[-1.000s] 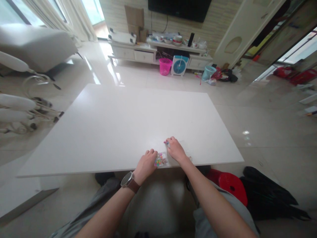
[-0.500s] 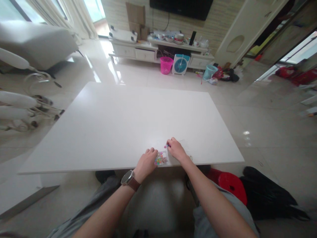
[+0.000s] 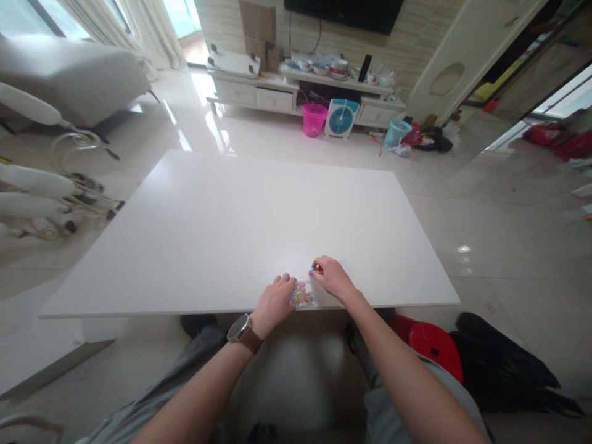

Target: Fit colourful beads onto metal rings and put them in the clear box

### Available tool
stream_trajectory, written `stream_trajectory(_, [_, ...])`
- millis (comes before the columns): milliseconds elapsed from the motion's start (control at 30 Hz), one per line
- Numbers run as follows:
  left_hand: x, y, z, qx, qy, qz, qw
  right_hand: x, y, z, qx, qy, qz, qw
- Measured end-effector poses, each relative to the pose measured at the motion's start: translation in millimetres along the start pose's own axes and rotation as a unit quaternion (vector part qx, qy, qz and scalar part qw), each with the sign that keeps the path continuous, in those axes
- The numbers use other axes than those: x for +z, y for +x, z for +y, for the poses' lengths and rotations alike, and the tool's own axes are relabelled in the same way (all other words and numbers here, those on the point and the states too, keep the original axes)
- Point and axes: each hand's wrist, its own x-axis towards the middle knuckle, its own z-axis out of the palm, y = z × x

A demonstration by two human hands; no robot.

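A small clear plastic box (image 3: 303,294) with divided sections lies near the table's front edge. Inside are several tiny colourful pieces, too small to name. My left hand (image 3: 276,296) is at the box's left side, its fingers curled against the rim. Just right of and beyond the box, my right hand (image 3: 332,277) pinches a tiny pink and blue piece (image 3: 311,272) over the table, thumb and forefinger together. A faint transparent sheet or lid (image 3: 343,265) shows partly behind the right hand, mostly hidden by it.
The white table (image 3: 259,216) stretches out ahead, its front edge close to my lap. A red stool (image 3: 435,348) and black cloth (image 3: 499,364) are at my right. Beyond the table stand a pink basket (image 3: 314,120), a blue fan (image 3: 342,118) and a low cabinet (image 3: 235,92).
The whole view has shifted slightly as my head moved. My right fingers have altered a little around the tiny piece; my left hand stays at the box.
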Motion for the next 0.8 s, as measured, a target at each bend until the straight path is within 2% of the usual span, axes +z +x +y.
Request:
stream_trajectory(200, [2.6,1,-1,0.009,0.006,0.014,1.000,-7,-12,-15,-0.056,0.007,-0.070,0.996])
stream_trajectory(400, [6.0,2,-3,0.012,0.006,0.020,1.000,4,-16,-20,-0.037,-0.062,-0.118,0.990])
stream_trajectory(567, [4.5,2,-2,0.011,0.005,0.016,1.000,9,-15,-20,-0.031,-0.073,-0.127,0.989])
stream_trajectory(800, [1.3,1,0,-0.001,0.006,0.004,1.000,2,-15,-21,-0.039,-0.074,-0.113,0.990])
